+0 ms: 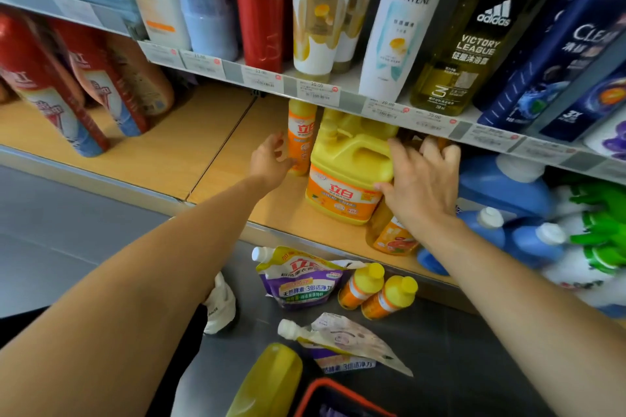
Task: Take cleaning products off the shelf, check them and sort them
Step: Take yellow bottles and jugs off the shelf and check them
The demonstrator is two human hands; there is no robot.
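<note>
Reaching into the lower shelf [189, 159], the left hand [271, 159] is touching the slim orange bottle [299, 140], fingers loose and not yet wrapped. The right hand [420, 179] is lying spread against the yellow jug [349, 162], gripping nothing. The taking-off step looks under way; next, the left fingers probably need to curl round the bottle.

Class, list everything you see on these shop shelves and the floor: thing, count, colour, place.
Pantene bottles: three, white, upper shelf
Adidas bottle: one, olive-yellow, upper shelf
Clear bottles: several, dark blue, upper shelf right
red bottles: several, red, lower shelf left
yellow jug: one, yellow, lower shelf
slim bottle: one, orange, left of jug
blue jugs: several, blue, lower shelf right
pouches: two, purple, floor
small bottles: two, orange, floor
basket: one, red-rimmed, bottom edge
left hand: one, by slim bottle
right hand: one, on yellow jug
</note>
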